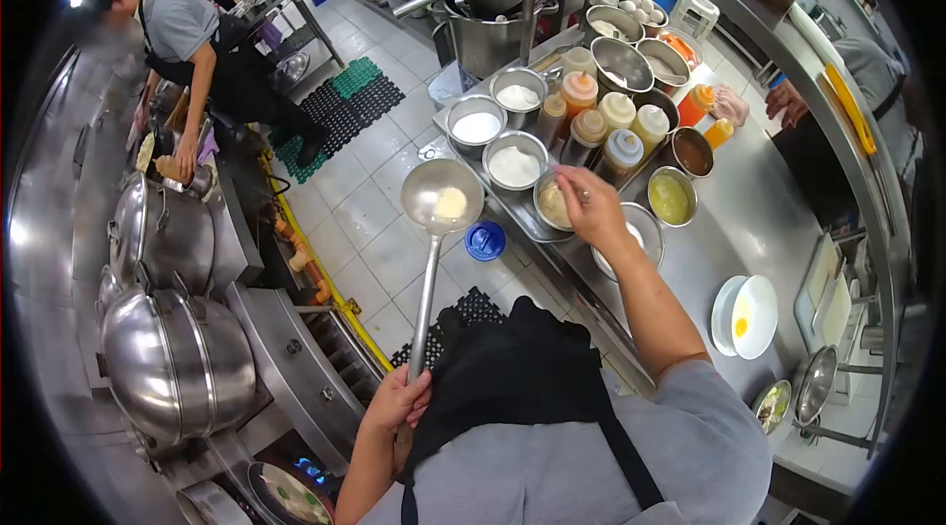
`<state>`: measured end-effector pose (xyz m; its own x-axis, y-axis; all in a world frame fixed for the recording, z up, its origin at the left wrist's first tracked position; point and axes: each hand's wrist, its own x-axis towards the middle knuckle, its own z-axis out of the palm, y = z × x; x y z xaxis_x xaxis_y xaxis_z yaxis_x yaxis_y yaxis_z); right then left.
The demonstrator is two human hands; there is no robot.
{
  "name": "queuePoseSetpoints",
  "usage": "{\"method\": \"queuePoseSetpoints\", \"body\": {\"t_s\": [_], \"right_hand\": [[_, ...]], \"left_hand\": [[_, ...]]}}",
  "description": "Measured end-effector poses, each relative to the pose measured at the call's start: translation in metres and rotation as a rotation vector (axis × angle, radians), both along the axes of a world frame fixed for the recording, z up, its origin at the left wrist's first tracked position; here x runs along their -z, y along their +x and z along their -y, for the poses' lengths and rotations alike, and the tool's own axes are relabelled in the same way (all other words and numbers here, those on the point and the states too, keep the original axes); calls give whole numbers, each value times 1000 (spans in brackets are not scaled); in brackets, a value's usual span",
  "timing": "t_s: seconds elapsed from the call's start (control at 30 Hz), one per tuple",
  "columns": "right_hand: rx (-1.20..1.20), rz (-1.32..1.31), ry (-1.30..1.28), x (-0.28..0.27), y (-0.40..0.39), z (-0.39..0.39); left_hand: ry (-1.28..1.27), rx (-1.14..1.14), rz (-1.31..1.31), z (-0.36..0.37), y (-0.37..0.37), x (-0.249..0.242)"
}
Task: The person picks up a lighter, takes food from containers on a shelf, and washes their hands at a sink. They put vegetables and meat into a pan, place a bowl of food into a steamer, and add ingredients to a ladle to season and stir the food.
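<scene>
My left hand (pixel 396 401) is wrapped round the long handle of a metal ladle (pixel 415 188). A small heap of pale yellowish powder (pixel 450 202) lies in the ladle's bowl, which hangs over the floor beside the counter. Over a round metal tin of beige seasoning (pixel 552 202) is my right hand (pixel 591 205), its fingers pinched together; what they hold, if anything, is hidden. Tins of white granules (pixel 514 167) stand beside it. Just behind are several squeeze bottles (pixel 623 149). Partly under my right wrist sits another metal bowl (pixel 645 234).
A white bowl with a raw egg (pixel 755 316) stands on the steel counter (pixel 729 205). At the lower left, a pan of food (pixel 291 497) sits by a blue flame. Large metal pots (pixel 172 362) line the left side. A co-worker (pixel 187 23) bends over the far-left counter.
</scene>
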<state>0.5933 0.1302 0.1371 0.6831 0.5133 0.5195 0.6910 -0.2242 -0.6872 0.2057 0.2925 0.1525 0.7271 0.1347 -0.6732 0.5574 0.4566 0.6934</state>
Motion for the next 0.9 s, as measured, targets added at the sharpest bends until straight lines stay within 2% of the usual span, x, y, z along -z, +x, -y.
{"method": "queuePoseSetpoints", "body": {"t_s": [0.1, 0.17, 0.23, 0.3, 0.53, 0.63, 0.9], "right_hand": [[18, -5, -78, 31, 4, -6], [9, -208, -63, 43, 1, -10], [25, -184, -58, 52, -4, -13], [47, -578, 146, 42, -13, -19], [112, -691, 220, 61, 7, -25], [124, -798, 365, 64, 14, -23], [154, -855, 453, 42, 22, -10]], "left_hand": [[-10, -56, -19, -12, -6, -1], [-39, -82, -15, -20, -11, 1], [-85, -117, -12, -28, -14, 2], [-85, -115, -11, -35, -16, 3], [-74, -55, -19, -49, -15, 7], [-70, -30, -33, -51, -11, 6], [-98, -5, -42, -54, -1, 7]]}}
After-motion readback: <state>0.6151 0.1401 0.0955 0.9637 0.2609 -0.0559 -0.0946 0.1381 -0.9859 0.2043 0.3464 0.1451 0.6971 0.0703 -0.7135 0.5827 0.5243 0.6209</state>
